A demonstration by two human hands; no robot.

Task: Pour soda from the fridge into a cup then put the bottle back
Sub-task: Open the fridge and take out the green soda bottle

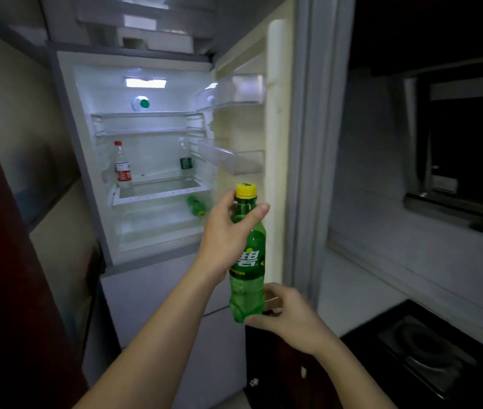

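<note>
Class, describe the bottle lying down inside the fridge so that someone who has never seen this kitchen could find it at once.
Start at the open fridge and go to its lit compartment. Below the shelf where a red-capped bottle and a dark-labelled bottle stand upright, look to the right side. The green bottle there is the only one lying on its side.

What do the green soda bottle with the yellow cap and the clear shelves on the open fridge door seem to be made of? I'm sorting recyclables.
Green soda bottle: likely thin glossy translucent plastic; light passes through and the lower body is moulded in ridges. Yellow cap: opaque, ribbed plastic. Clear door shelves: see-through, slightly frosted rigid plastic, probably; glass can't be ruled out.
</note>
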